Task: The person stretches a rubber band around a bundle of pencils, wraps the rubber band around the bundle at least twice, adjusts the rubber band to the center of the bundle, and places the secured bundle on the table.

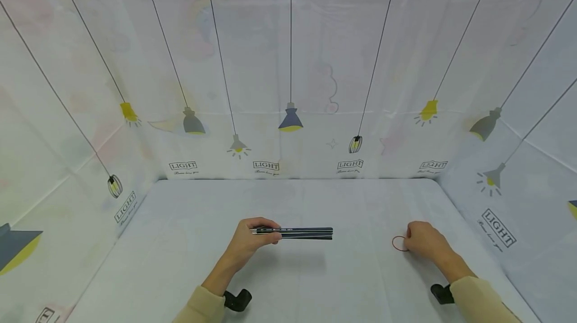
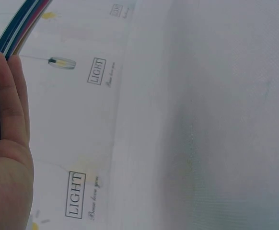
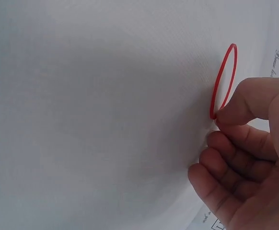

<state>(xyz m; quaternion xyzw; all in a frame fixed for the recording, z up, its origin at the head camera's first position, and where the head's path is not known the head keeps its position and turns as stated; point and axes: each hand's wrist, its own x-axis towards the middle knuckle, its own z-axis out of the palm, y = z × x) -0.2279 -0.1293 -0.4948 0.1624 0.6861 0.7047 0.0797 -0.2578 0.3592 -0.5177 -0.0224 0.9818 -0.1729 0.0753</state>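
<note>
In the head view, my left hand (image 1: 247, 240) grips a bundle of several dark pencils (image 1: 308, 233) between thumb and fingers. The pencils lie level and side by side, pointing right, and their shadow falls on the white cloth below. At the upper left of the left wrist view, the pencils (image 2: 20, 26) run past my fingertips, with a reddish stripe showing among the dark ones. Over to the right, my right hand (image 1: 428, 240) pinches a thin red rubber band (image 1: 393, 243). The right wrist view shows the band (image 3: 218, 86) as a slack loop standing up from thumb and forefinger.
A white cloth (image 1: 342, 288) covers the table. Behind and at both sides hang white curtains (image 1: 315, 62) printed with lamps and the word LIGHT. Black wrist mounts (image 1: 238, 300) show beside both sleeves.
</note>
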